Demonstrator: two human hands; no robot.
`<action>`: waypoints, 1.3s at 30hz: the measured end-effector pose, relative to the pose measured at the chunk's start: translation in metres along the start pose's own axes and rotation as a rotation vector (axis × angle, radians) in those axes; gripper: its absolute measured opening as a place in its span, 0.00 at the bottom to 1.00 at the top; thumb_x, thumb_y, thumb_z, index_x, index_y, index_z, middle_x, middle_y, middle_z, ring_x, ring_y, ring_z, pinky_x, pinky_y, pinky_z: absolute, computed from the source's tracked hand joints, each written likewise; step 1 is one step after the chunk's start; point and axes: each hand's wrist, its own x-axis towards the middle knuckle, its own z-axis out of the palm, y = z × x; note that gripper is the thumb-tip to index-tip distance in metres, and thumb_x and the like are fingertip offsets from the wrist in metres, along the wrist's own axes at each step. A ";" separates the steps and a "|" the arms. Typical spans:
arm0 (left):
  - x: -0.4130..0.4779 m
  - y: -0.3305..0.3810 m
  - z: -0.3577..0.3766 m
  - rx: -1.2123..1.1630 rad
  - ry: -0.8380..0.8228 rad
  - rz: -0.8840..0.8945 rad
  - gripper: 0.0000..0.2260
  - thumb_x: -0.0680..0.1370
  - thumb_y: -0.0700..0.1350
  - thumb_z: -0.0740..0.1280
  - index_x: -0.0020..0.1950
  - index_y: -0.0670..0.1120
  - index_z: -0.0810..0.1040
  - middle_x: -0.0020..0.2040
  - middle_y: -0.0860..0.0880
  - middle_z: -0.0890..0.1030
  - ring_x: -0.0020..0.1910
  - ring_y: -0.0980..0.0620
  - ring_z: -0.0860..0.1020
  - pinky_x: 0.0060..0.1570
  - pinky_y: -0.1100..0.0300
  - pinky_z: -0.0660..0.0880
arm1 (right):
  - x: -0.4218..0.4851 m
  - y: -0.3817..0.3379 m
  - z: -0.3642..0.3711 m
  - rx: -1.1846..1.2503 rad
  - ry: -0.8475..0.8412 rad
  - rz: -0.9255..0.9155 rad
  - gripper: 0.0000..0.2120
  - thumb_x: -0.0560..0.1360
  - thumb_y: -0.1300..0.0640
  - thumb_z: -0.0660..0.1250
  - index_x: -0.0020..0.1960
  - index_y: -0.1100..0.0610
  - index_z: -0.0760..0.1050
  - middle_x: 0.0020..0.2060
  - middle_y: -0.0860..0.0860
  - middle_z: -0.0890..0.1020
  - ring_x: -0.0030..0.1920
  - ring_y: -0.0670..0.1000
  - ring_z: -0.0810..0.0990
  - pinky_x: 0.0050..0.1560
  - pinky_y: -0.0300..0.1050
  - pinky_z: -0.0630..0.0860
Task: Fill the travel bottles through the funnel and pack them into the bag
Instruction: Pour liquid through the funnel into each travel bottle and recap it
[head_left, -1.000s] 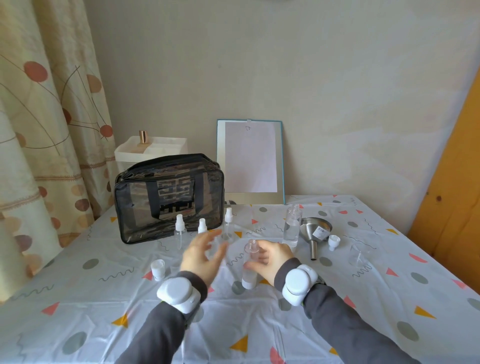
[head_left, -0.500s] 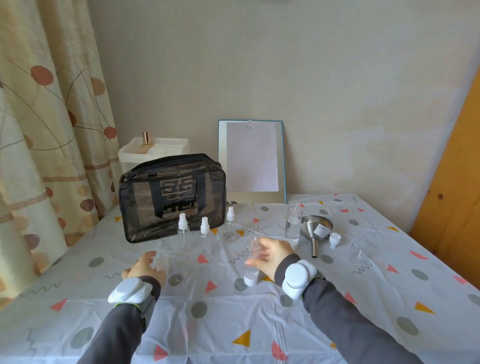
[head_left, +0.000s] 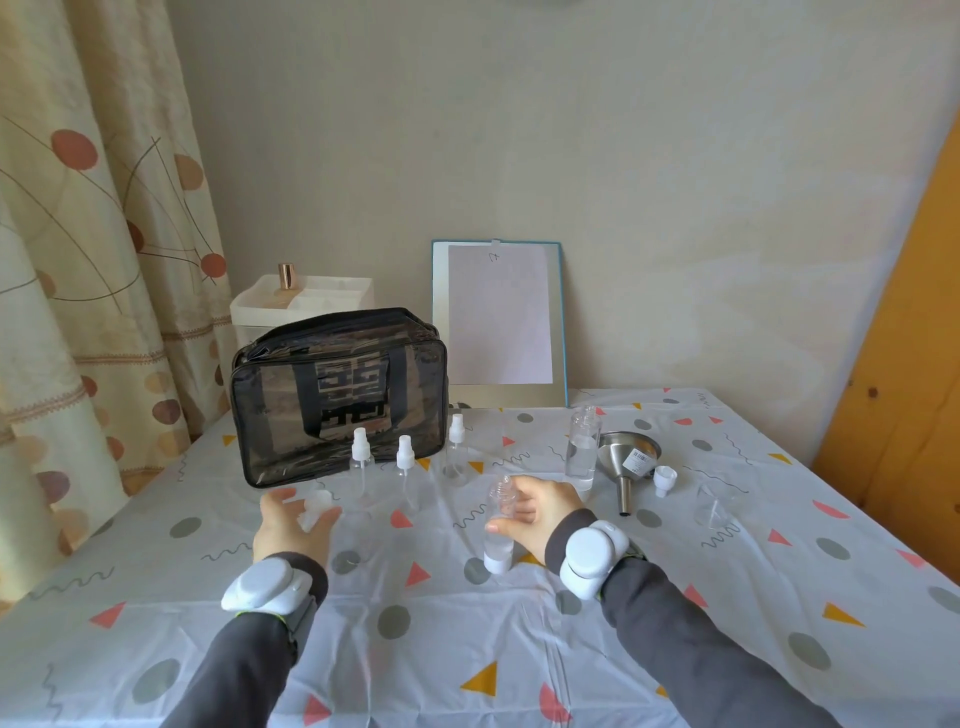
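Right hand (head_left: 540, 512): grips the bottle (head_left: 500, 525) round its upper body, thumb in front.
Bottle: near 12 o'clock, upright, base apparently on the tabletop (head_left: 519, 649). Neck is open and there looks to be clear liquid low inside.
Left hand (head_left: 291, 525): near 11 o'clock, fingers curled on a white spray top (head_left: 318, 506). Blurred, so the exact grip is unclear.
Step (judged): capping this bottle. Its fill looks done.
Method: keep the bottle planted and vertical. Carry the top across from 10 o'clock and lower it straight onto the neck. Seat the threads square and turn the top, not the bottle. Stop at snug.
Risk: light bottle on a narrow base, so a sideways nudge could tip it and spill.
Sprayers (head_left: 405, 462): three, capped, from 11 to 12 o'clock, just before the bag.
Supply bottle (head_left: 582, 452): 1 o'clock, open, part full.
Funnel (head_left: 626, 457): on its side just right of the supply bottle, with a small cap (head_left: 665, 478) beside it.
Bag (head_left: 340, 395): far 11 o'clock, upright. Zip state not clear, so check it before packing.
Board (head_left: 498, 322): far 12 o'clock, leaning on the wall.
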 end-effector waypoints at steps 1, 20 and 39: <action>-0.004 0.006 -0.001 -0.030 0.021 0.030 0.23 0.70 0.48 0.73 0.60 0.48 0.67 0.57 0.44 0.78 0.45 0.46 0.73 0.49 0.53 0.69 | 0.000 0.000 0.000 -0.004 -0.001 0.001 0.26 0.67 0.55 0.75 0.62 0.55 0.73 0.49 0.54 0.81 0.51 0.48 0.80 0.57 0.43 0.76; -0.076 0.101 0.038 0.185 -0.547 0.766 0.25 0.75 0.45 0.68 0.70 0.56 0.64 0.54 0.55 0.75 0.44 0.54 0.72 0.43 0.74 0.65 | -0.003 -0.003 -0.003 -0.117 -0.002 -0.022 0.16 0.69 0.53 0.72 0.55 0.56 0.75 0.45 0.53 0.82 0.40 0.41 0.75 0.34 0.21 0.65; -0.075 0.126 0.061 0.477 -0.664 0.718 0.27 0.73 0.45 0.67 0.69 0.56 0.60 0.57 0.49 0.74 0.56 0.48 0.75 0.58 0.58 0.68 | 0.001 0.001 -0.003 -0.216 -0.012 -0.055 0.11 0.68 0.49 0.71 0.45 0.47 0.70 0.31 0.38 0.72 0.38 0.38 0.74 0.36 0.24 0.62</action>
